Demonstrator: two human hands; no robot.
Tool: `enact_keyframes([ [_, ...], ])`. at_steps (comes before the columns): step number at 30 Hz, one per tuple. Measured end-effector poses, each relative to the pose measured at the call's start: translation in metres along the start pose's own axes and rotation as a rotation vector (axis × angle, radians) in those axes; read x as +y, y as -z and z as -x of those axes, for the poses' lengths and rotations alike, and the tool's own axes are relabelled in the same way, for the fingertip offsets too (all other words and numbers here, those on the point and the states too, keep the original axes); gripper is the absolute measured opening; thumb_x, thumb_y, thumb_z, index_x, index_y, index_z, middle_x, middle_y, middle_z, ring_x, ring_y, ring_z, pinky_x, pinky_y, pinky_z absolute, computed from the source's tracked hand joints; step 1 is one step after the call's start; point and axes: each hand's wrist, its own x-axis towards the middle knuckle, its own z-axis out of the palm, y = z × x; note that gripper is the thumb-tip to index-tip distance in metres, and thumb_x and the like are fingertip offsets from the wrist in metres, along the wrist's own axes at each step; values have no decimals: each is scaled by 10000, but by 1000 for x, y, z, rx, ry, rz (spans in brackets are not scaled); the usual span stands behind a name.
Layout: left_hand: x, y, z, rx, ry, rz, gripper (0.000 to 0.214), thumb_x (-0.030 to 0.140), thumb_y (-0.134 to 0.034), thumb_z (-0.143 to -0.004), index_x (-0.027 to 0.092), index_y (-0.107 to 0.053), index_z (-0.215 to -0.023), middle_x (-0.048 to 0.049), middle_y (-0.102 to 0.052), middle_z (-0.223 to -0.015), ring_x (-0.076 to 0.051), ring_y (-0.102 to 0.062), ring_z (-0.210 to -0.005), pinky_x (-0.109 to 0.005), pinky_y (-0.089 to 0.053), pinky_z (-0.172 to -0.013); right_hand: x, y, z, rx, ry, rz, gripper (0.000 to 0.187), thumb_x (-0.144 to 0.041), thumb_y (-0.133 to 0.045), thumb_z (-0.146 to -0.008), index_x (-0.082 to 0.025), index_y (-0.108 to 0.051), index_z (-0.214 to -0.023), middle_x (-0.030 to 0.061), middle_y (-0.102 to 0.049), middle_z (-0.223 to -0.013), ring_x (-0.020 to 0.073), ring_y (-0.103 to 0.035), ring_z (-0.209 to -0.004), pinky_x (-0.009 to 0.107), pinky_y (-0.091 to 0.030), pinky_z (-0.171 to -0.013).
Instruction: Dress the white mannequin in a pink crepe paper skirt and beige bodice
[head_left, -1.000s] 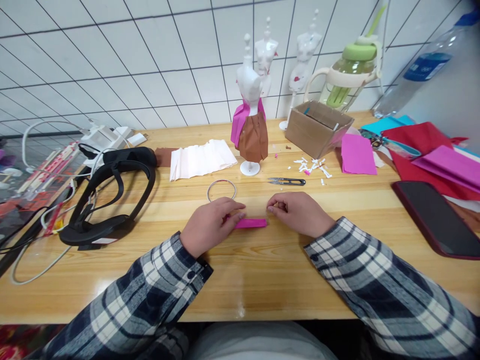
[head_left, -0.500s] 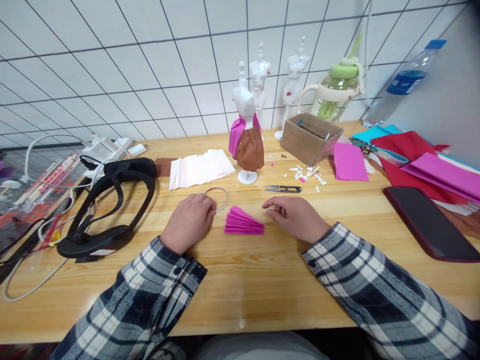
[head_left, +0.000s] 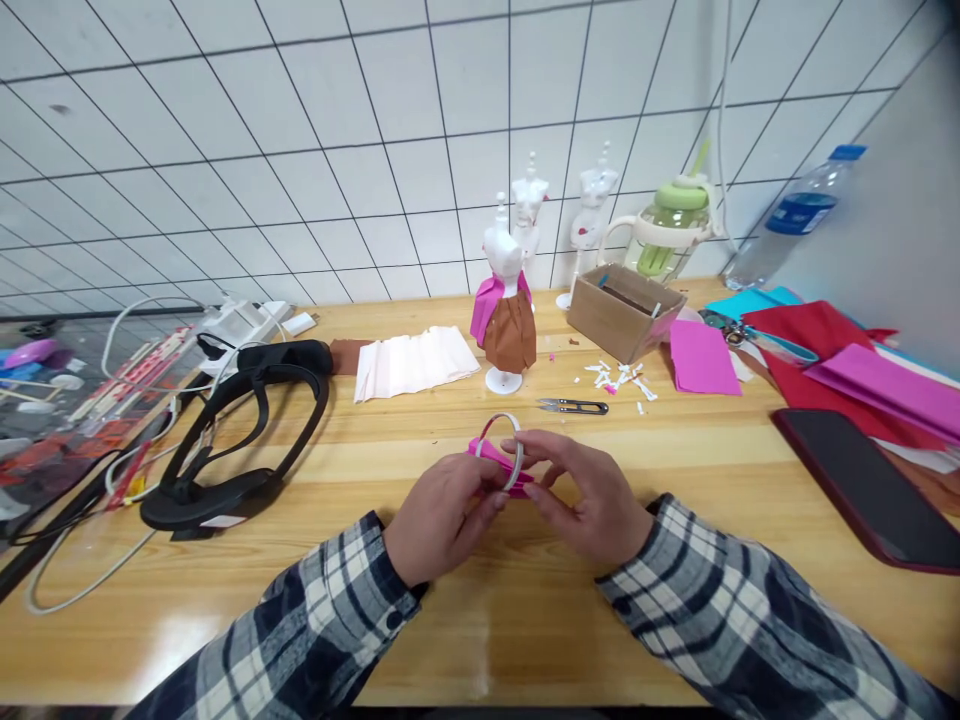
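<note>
Just above the wooden table (head_left: 480, 620) my two hands meet over a pleated pink paper fan (head_left: 486, 453) and a thin metal ring (head_left: 501, 440). My left hand (head_left: 442, 515) pinches the folded pink paper from below. My right hand (head_left: 589, 495) has its fingers closed on the ring, which stands upright around the paper. Behind them stands a small white mannequin (head_left: 504, 300) dressed in a brown and pink paper skirt.
Small black snips (head_left: 574, 406) lie beyond my hands, with paper scraps (head_left: 619, 375) and a cardboard box (head_left: 624, 310) behind. A black headset (head_left: 240, 430) and cables sit left; white pleated paper (head_left: 416, 360) lies centre back. Coloured sheets (head_left: 862, 350), a phone (head_left: 870, 485) and bottles are right.
My left hand took the metal ring off the table and brought it to the pink fan. Both hands closed in and lifted the paper and ring together. The camera tilted up.
</note>
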Motion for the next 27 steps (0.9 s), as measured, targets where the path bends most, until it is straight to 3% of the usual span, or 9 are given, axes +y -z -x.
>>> enact_keyframes([
  [5,0,1,-1,-103,-122,80,220,175,-504,-897,186,-523,-1116,-77,-690,-991,-199,-638,-917,-334,-510,-824,-3,6,-2,-81,78,-8,558,-181,-564,-872,-248,-414,-1406,65,-614,-1297,199,-603,-1092,348,-528,-889],
  [10,-3,-2,-1,-107,-180,4,295,141,-482,-903,184,-535,-1190,-100,-710,-1016,-206,-672,-933,-329,-533,-804,2,1,0,-10,49,-48,648,-289,-728,-803,-258,-414,-1369,64,-656,-1208,169,-642,-891,308,-554,-756],
  [13,-5,-3,0,-88,-175,-63,301,151,-503,-906,184,-539,-1203,-93,-719,-988,-206,-683,-912,-324,-541,-773,5,-4,0,29,27,-20,522,-277,-739,-802,-264,-484,-1258,48,-690,-1118,145,-642,-788,276,-549,-662],
  [21,-8,-1,-3,-86,-244,-124,412,106,-509,-901,206,-495,-1301,-92,-711,-1124,-204,-669,-1001,-337,-531,-816,5,-2,0,21,61,53,414,-261,-720,-821,-265,-516,-1181,45,-699,-1108,152,-653,-796,297,-553,-683],
  [27,-7,2,-6,-86,-294,-187,352,89,-528,-880,175,-554,-1220,-77,-725,-1086,-202,-669,-963,-331,-522,-792,4,-1,1,-4,33,66,509,-229,-720,-807,-260,-468,-1248,44,-691,-1047,163,-649,-800,296,-541,-668],
])
